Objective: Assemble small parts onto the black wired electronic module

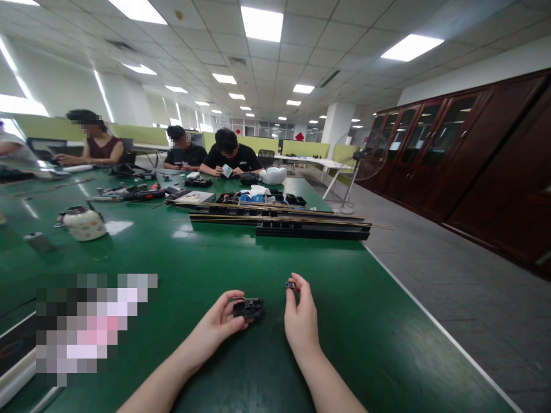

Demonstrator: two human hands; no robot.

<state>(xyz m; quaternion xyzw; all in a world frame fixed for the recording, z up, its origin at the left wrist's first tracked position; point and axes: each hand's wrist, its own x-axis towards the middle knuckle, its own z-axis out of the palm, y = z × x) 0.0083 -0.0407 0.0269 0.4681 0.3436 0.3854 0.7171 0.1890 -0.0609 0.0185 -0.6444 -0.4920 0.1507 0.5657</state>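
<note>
Two bare hands work low over the green bench (301, 269): the left hand (219, 324) has its fingers clamped on a small black block (248, 308), and just right of that block the right hand (301, 321) pinches a tiny dark part (291, 284) between thumb and fingertips. To my eye, joining them goes best with the block braced steady on the bench and the tiny part squared up to it before any push. Well beyond the block lie long black rails (301, 226).

Bare forearms — no sleeves, no gloves
</note>
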